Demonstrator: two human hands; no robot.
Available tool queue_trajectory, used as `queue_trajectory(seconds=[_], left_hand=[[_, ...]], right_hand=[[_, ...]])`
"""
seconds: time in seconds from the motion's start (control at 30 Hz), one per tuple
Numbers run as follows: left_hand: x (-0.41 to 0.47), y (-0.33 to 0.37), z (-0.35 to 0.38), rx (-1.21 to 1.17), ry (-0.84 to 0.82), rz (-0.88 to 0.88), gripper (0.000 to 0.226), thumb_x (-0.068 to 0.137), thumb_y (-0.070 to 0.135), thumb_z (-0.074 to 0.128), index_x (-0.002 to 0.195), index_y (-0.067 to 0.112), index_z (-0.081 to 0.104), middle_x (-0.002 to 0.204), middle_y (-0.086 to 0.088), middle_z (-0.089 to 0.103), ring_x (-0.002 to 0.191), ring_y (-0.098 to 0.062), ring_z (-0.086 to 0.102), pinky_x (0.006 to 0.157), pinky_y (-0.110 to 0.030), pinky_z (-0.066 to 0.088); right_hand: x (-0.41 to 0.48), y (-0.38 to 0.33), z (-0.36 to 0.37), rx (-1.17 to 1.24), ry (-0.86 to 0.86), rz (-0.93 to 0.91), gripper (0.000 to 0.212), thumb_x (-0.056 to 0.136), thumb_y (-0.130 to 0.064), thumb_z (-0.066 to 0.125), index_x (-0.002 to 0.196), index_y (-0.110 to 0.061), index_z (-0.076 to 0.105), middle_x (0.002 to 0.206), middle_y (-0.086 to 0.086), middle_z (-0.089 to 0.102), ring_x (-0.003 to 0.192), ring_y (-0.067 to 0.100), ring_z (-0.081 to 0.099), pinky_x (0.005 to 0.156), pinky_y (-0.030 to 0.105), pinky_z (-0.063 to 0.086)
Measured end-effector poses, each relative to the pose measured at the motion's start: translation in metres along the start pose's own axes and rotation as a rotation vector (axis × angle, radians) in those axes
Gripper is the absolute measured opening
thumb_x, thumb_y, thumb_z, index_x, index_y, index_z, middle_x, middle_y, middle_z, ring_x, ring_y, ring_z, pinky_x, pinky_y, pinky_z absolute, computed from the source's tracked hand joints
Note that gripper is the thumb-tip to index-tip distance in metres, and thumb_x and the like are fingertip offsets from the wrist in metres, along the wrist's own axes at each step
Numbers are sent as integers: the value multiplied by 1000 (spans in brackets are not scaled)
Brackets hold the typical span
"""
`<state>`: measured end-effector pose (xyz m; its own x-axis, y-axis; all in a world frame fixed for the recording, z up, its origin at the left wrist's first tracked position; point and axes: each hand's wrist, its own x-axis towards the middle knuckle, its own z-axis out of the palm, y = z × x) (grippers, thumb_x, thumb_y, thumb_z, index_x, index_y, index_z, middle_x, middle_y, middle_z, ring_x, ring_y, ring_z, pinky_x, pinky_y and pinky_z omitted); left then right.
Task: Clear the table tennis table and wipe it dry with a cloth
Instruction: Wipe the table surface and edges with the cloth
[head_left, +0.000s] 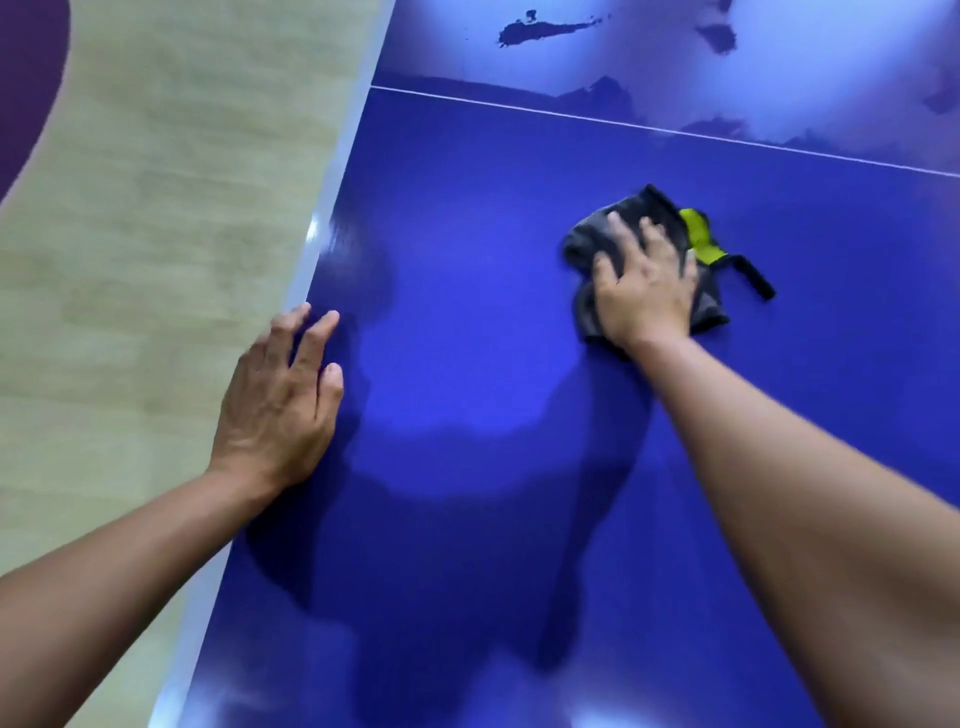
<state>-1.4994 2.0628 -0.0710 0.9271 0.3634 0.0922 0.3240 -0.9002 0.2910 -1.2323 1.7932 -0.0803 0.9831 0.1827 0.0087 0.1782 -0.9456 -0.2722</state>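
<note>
Across the centre and right of the frame lies the blue table tennis table (467, 260), its surface glossy. Pale wooden floor (156, 182) fills the left side. At lower left, the left hand (278, 410) rests flat on the table's left edge, fingers extended, grasping nothing. Right of centre, the right hand (647, 293) presses down on the cloth (587, 244), fingers spread and fairly straight, not curled round it. The cloth is grey and bunched, with a yellow-green patch and a black strap trailing right. Dark irregular patches (540, 28) mark the upper surface, beyond a thin white line (519, 109).
</note>
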Motion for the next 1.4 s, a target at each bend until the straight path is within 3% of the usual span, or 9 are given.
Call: queue_trajectory(seconds=[0.13,0.23,0.53,0.63,0.73,1.0,1.1,1.2,1.4], left_hand=[[-1,1,3,-35,27,-12,51,101,27,34,145,6,50,152,-15,43,141,-36,41,114,-46,33],[3,-2,1,-57,15,-38,51,100,25,36,145,7,51,154,-13,43,143,-34,39,116,-44,31],[6,-4,0,-62,-31,-46,54,97,26,39,146,8,51,156,-12,42,146,-32,37,119,-39,27],[5,-6,0,-62,-30,-35,54,96,25,39,146,8,51,156,-10,41,146,-32,38,118,-39,28],[3,-5,1,-48,-33,-32,55,96,25,38,147,9,50,157,-10,40,146,-32,38,118,-38,27],[2,-1,1,-48,-4,-44,53,96,22,39,145,7,51,153,-15,43,144,-34,37,116,-42,29],[4,-2,3,-49,19,-38,52,96,23,39,144,7,51,152,-16,44,143,-34,38,115,-43,30],[4,-4,2,-71,21,-31,52,96,23,39,144,6,52,152,-16,45,143,-35,39,115,-46,33],[2,-6,4,-60,53,5,49,97,20,42,143,7,53,152,-16,46,142,-35,42,115,-45,34]], right_hand=[[86,-6,1,45,109,342,59,101,-49,36,158,-35,32,168,5,22,156,20,13,125,53,-2],[122,-43,10,50,127,412,60,100,-46,35,158,-32,32,168,8,21,156,23,13,124,56,-1],[121,-268,68,35,-133,-353,58,100,-47,35,157,-39,31,169,3,20,156,17,11,126,49,-5],[118,-291,69,73,-199,-475,54,101,-45,33,155,-40,35,169,1,20,156,14,9,126,47,-6],[116,-256,64,108,-170,-426,54,102,-43,34,156,-40,35,169,0,22,156,13,12,126,45,-4],[135,-21,-7,39,49,245,65,94,-47,31,157,-33,34,168,6,24,155,19,18,126,50,2],[130,-9,-12,27,87,351,66,93,-47,31,158,-32,33,168,8,22,156,22,16,126,53,3],[112,-71,7,29,63,193,64,95,-46,36,158,-33,33,168,9,22,156,23,17,126,52,3],[7,-266,67,55,-133,-537,55,98,-44,40,153,-40,41,167,3,26,155,18,18,126,47,0]])
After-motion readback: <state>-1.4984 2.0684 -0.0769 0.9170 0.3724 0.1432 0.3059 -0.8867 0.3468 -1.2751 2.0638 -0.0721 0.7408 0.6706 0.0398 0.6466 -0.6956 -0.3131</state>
